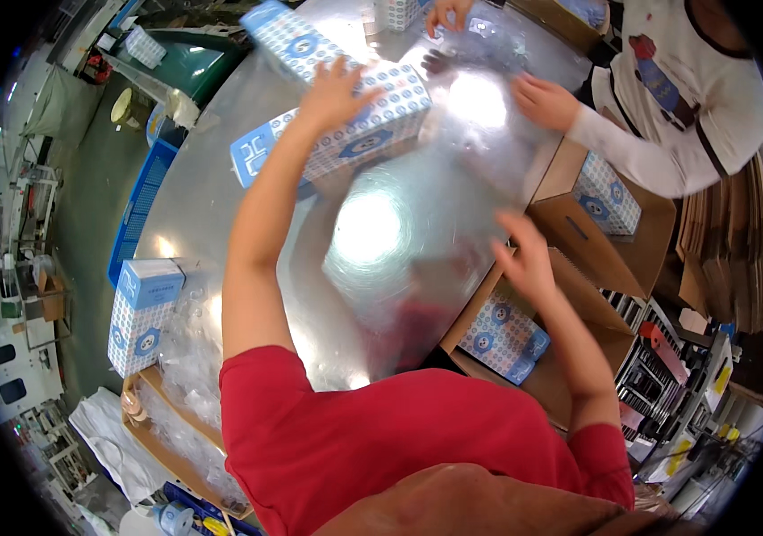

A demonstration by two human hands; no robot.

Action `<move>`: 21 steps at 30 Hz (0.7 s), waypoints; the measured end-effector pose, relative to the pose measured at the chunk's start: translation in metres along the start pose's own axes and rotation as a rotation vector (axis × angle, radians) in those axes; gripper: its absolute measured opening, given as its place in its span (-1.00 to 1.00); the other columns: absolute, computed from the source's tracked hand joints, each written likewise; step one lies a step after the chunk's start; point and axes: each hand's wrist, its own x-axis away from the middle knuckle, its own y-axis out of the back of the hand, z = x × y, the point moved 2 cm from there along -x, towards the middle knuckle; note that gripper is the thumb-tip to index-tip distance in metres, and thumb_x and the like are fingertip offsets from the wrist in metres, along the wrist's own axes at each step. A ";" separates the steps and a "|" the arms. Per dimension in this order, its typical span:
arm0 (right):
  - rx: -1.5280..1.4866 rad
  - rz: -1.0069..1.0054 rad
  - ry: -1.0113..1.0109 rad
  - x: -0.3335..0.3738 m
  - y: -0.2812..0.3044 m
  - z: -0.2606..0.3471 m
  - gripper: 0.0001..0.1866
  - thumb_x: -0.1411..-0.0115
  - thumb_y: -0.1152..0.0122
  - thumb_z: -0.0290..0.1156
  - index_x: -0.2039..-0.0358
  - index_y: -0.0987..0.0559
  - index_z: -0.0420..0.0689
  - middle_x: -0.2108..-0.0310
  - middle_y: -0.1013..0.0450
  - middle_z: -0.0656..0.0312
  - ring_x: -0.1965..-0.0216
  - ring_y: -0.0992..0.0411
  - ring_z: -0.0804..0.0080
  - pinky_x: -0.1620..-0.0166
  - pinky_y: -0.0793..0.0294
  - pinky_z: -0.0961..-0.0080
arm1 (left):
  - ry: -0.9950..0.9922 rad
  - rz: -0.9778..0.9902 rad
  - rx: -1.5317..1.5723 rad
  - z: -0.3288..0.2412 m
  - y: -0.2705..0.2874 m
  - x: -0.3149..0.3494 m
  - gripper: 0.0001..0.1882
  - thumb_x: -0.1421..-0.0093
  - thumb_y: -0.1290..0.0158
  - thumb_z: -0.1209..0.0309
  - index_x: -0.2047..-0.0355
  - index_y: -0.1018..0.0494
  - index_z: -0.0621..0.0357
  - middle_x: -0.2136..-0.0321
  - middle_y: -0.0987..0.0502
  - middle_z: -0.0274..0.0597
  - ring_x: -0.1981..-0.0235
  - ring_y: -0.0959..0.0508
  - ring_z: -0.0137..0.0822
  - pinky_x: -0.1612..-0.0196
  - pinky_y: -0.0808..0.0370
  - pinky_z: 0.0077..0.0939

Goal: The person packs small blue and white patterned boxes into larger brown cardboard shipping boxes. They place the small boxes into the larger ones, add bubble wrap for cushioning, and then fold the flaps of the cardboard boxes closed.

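My left hand (337, 96) lies with fingers spread on top of a long white carton (368, 141) with blue pattern and a blue end, on the metal table. Just beyond it a similar patterned carton (296, 40) lies at an angle, close to my fingers. My right hand (526, 259) is open and empty, over the edge of an open brown cardboard box (591, 326). Inside that box lies another blue and white carton (502, 339), below my right wrist.
A co-worker's hands (546, 103) reach over the far right of the shiny table (426, 210). A second cardboard box (640, 259) holds a patterned carton. At left, one carton (145, 313) stands beside clear plastic packaging (194, 357). Flattened cardboard (725, 241) is stacked far right.
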 end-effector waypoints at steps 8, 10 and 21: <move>0.432 0.033 0.201 -0.255 -0.101 0.071 -0.33 0.03 -0.25 0.07 0.06 -0.47 -0.22 0.09 -0.40 -0.06 0.09 -0.41 0.07 0.12 -0.44 0.22 | -0.158 0.195 0.049 -0.033 0.073 0.140 -0.13 0.22 -0.17 0.49 -0.19 -0.14 0.02 0.04 -0.37 -0.08 0.00 -0.37 -0.08 0.01 -0.22 -0.06; 0.571 0.372 -0.018 -0.259 -0.122 0.112 -0.33 0.04 -0.17 0.23 0.19 -0.55 -0.15 0.21 -0.48 0.04 0.20 -0.49 0.19 0.24 -0.48 0.29 | -0.274 0.304 0.024 -0.025 0.087 0.186 -0.19 0.19 -0.12 0.56 -0.17 -0.18 -0.01 0.02 -0.36 -0.14 -0.05 -0.34 -0.13 -0.06 -0.16 0.06; 0.437 0.200 0.503 -0.155 -0.162 0.105 -0.86 0.04 -0.05 -0.45 0.53 -0.59 -0.10 0.54 -0.50 0.03 0.46 -0.50 0.08 0.41 -0.44 0.21 | 0.255 -0.038 0.218 0.000 0.111 0.310 -0.43 -0.04 -0.12 0.34 -0.12 -0.33 -0.20 -0.28 0.01 0.05 -0.26 0.01 0.24 -0.14 -0.03 0.23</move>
